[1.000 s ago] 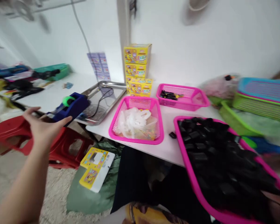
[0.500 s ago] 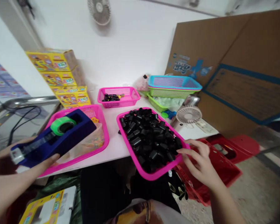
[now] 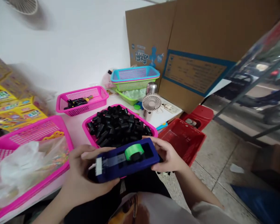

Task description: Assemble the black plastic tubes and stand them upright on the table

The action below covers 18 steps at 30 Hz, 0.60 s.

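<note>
Tape dispenser [image 3: 121, 171] at 6 o'clock in view; left hand [image 3: 82, 175] clamped on its cutter [image 3: 99, 167] end (9 o'clock), right hand [image 3: 166, 157] clamped on the other, 3 o'clock. Best held level, skin clear of the jagged edge. Smooth, boxy blue body, probably plastic; round green tape roll [image 3: 133, 151]. At 12 beyond: pink-rimmed basket [image 3: 86, 132], glossy stubby black pieces [image 3: 116, 123].

Pale grey top [image 3: 163, 208], brown-and-yellow print [image 3: 127, 211] on the front, details blurred. Right sleeve [image 3: 206, 212] plain, same pale grey, ends near the elbow. Black legwear [image 3: 144, 186]; left hand [image 3: 84, 179], right hand [image 3: 168, 155] and forearms [image 3: 193, 186] bare.
</note>
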Available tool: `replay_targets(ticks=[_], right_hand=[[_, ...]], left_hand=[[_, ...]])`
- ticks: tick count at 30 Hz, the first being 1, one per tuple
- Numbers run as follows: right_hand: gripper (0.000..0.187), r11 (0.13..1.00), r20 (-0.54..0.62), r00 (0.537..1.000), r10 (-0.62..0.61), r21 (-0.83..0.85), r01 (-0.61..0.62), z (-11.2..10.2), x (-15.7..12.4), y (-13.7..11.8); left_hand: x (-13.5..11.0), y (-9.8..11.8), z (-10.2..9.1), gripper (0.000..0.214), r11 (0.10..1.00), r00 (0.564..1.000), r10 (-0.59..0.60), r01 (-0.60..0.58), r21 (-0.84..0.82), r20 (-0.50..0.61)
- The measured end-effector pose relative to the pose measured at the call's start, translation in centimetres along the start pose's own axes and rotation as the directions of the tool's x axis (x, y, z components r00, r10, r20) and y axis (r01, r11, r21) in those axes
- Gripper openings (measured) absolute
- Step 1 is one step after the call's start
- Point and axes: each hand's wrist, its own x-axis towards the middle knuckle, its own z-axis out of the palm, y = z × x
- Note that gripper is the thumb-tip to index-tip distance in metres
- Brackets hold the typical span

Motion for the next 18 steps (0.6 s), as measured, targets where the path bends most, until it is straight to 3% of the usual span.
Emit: replay_targets(ticks=[2, 5, 8, 11, 15, 18], right_hand=[[0.083, 0.997, -0.042, 0.998, 0.035, -0.074, -0.039, -0.8, -1.4, -0.3], [0.083, 0.978, -0.129, 0.99, 0.064, -0.19, -0.088, -1.1, -2.7, -0.9], [0.077, 0.966, -0.209, 0.978, 0.022, -0.247, -0.075, -0.8, -3.0, -1.5], [0.073, 0.962, -0.329, 0.942, -0.07, -0.272, -0.024, -0.6, -2.9, -1.4], [0.069, 0.941, -0.539, 0.829, -0.147, -0.336, -0.052, -1.6, -3.0, 0.0], [0.071, 0.946, -0.728, 0.675, -0.12, -0.291, -0.146, -3.4, -3.9, 1.2]], left_hand=[[0.7, -0.2, 1.0, 0.084, 0.999, 0.993, 0.048, -0.05, 0.016, 0.112], [1.4, -0.7, 2.4, 0.087, 0.997, 0.982, 0.075, -0.074, -0.012, 0.175], [2.3, -0.8, 3.8, 0.09, 0.986, 0.967, 0.161, -0.148, -0.08, 0.197], [3.1, -0.8, 4.5, 0.097, 0.956, 0.947, 0.285, -0.27, -0.117, 0.148], [2.6, -1.0, 3.4, 0.098, 0.959, 0.958, 0.277, -0.271, -0.078, 0.076], [0.7, -1.5, 2.3, 0.08, 0.982, 0.987, 0.151, -0.155, -0.106, -0.046]])
